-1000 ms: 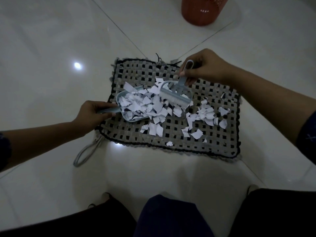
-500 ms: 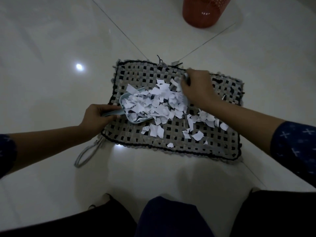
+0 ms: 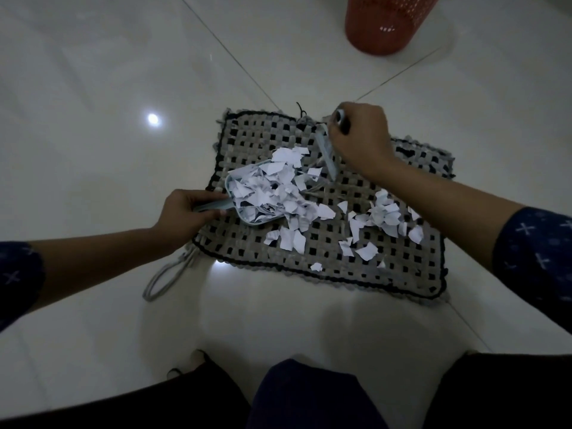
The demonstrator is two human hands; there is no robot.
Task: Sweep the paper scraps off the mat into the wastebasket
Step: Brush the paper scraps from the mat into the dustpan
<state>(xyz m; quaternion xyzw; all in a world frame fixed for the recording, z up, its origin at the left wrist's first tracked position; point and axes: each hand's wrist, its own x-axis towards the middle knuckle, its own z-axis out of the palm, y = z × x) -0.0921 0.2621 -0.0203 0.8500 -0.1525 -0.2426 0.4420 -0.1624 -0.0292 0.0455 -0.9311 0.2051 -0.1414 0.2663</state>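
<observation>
Left hand [image 3: 185, 212] grips heaped dustpan [image 3: 230, 185] by its handle, mouth facing right; right hand [image 3: 359, 137] grips brush [image 3: 325, 153] at far side of mat [image 3: 257, 140], nearer the loose paper scraps [image 3: 383, 215] lying right of dustpan.

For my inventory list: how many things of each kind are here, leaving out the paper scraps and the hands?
Mat: 1
Dustpan: 1
Brush: 1
Wastebasket: 1
Total: 4
</observation>
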